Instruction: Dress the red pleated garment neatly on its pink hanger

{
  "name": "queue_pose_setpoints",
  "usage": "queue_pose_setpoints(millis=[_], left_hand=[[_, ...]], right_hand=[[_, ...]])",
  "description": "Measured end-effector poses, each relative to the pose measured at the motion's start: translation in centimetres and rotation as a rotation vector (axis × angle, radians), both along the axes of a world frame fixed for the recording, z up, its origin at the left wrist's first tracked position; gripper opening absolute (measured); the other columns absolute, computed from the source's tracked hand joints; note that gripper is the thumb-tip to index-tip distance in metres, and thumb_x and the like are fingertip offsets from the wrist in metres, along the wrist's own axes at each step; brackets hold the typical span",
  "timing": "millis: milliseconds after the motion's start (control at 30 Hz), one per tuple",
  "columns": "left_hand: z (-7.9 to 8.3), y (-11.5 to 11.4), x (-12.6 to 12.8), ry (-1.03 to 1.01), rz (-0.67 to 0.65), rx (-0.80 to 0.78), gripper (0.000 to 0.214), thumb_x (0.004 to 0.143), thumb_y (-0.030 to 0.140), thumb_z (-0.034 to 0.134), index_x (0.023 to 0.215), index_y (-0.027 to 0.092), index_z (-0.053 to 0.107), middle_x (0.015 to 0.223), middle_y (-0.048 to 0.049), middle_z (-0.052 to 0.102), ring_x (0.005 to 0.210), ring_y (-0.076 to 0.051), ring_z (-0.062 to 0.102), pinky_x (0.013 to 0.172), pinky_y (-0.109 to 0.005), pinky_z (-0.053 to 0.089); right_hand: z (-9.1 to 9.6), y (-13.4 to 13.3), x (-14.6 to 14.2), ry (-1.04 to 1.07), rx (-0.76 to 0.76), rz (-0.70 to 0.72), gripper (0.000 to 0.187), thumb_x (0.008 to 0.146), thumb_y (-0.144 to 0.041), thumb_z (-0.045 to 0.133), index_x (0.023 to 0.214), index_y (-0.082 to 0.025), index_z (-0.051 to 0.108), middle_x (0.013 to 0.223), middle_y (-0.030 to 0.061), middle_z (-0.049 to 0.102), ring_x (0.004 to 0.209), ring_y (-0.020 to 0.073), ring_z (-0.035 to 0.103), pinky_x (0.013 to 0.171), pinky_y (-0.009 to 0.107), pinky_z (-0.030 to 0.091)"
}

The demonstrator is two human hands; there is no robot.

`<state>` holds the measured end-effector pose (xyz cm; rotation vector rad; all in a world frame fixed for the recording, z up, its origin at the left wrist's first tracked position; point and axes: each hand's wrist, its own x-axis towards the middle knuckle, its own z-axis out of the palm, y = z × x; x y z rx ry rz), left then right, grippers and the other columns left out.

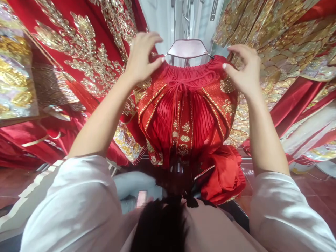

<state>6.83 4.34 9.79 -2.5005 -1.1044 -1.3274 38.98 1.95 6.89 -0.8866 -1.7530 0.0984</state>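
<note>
A red pleated skirt (183, 112) with gold embroidery, beaded trim and a gathered waistband hangs in front of me. A thin red tie is knotted at its front. The skirt's waist is stretched across a pale hanger (187, 48) with metal ends and a hook above. By the waistband's left end, my left hand (140, 56) is open, its thumb and fingers apart. My right hand (245, 68) is raised at the other end, also open, thumb and index finger spread. Whether either hand touches the cloth is hard to tell.
Red garments with gold sequin patterns (86, 45) hang on the left, and gold scale-patterned cloth (275, 52) hangs on the right. White rails (168, 21) stand behind the hanger. A bunched red cloth (223, 175) lies low, near a dark phone-like object (203, 175). Reddish tiles cover the floor.
</note>
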Motion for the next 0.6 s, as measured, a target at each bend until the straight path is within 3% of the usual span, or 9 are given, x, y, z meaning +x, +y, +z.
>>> queue_pose_setpoints(millis=[100,133,200,300,400,467,500,533,600], left_hand=[[0.5,1.8,-0.9,0.065,0.036,-0.182,0.015,0.086,0.027,0.062,0.080,0.015,0.055,0.078,0.0023,0.053,0.096,-0.016,0.047,0.106,-0.039,0.029],[0.3,2.2,-1.1,0.063,0.038,-0.236,0.027,0.091,0.028,0.055,0.066,0.018,0.048,0.066,0.0032,0.043,0.079,-0.013,0.045,0.100,-0.034,0.035],[-0.5,2.6,-1.4,0.022,0.062,-0.252,0.045,0.097,0.029,0.043,0.054,0.021,0.030,0.060,0.0026,0.024,0.060,-0.009,0.028,0.085,-0.027,0.041],[-1.7,2.4,-1.9,-0.094,0.132,-0.233,0.048,0.098,0.031,0.038,0.054,0.021,0.021,0.062,0.0017,0.018,0.056,-0.008,0.017,0.072,-0.025,0.042],[-2.7,2.0,-2.4,-0.144,0.220,-0.147,0.046,0.098,0.041,0.034,0.056,0.022,0.025,0.063,0.0000,0.025,0.058,-0.010,0.036,0.074,-0.030,0.046],[-3.6,1.5,-2.4,-0.077,0.308,-0.036,0.039,0.098,0.045,0.031,0.073,0.022,0.049,0.072,-0.0015,0.046,0.079,-0.017,0.055,0.086,-0.036,0.047],[-4.3,1.0,-2.3,-0.035,0.349,0.013,0.037,0.098,0.045,0.028,0.095,0.020,0.056,0.089,-0.0017,0.057,0.095,-0.019,0.057,0.094,-0.038,0.045],[-5.2,0.3,-2.2,-0.001,0.382,0.055,0.041,0.098,0.044,0.026,0.118,0.018,0.050,0.112,-0.0020,0.058,0.112,-0.020,0.053,0.103,-0.040,0.040],[-8.2,-2.0,-1.6,0.001,0.429,0.127,0.054,0.098,0.043,0.026,0.142,0.011,0.026,0.146,-0.0047,0.037,0.136,-0.020,0.032,0.116,-0.040,0.024]], right_hand=[[-0.4,0.8,1.7,-0.123,0.011,-0.093,0.012,0.079,-0.013,0.064,0.088,-0.021,0.060,0.092,-0.0007,0.062,0.098,0.0122,0.054,0.097,0.026,0.035],[-0.7,1.3,2.3,-0.149,-0.006,-0.116,0.008,0.083,-0.014,0.059,0.077,-0.020,0.058,0.078,-0.0023,0.059,0.082,0.0089,0.053,0.088,0.023,0.038],[-1.1,2.4,3.2,-0.164,-0.041,-0.125,0.033,0.089,-0.017,0.050,0.056,-0.018,0.044,0.057,-0.0050,0.040,0.055,0.0044,0.037,0.070,0.019,0.038],[-1.2,4.4,4.2,-0.025,-0.169,-0.004,0.049,0.092,-0.031,0.049,0.049,-0.020,0.027,0.051,-0.0050,0.025,0.048,0.0052,0.023,0.057,0.019,0.036],[-2.3,5.9,4.6,0.210,-0.251,0.063,0.048,0.087,-0.058,0.047,0.053,-0.025,0.038,0.055,-0.0016,0.043,0.057,0.0114,0.045,0.062,0.026,0.047],[-4.5,5.4,4.9,0.246,-0.201,0.011,0.046,0.082,-0.071,0.040,0.066,-0.029,0.052,0.072,0.0007,0.058,0.087,0.0189,0.059,0.079,0.035,0.051],[-6.3,4.5,5.2,0.213,-0.181,-0.043,0.048,0.082,-0.073,0.037,0.077,-0.030,0.057,0.083,0.0016,0.062,0.104,0.0209,0.057,0.090,0.038,0.049],[-8.4,3.0,5.6,0.162,-0.172,-0.115,0.051,0.082,-0.073,0.036,0.089,-0.028,0.059,0.093,0.0029,0.064,0.117,0.0221,0.052,0.098,0.041,0.044],[-13.5,-1.4,6.6,0.020,-0.315,-0.312,0.052,0.083,-0.067,0.038,0.101,-0.024,0.060,0.100,0.0080,0.064,0.120,0.0252,0.051,0.100,0.045,0.042]])
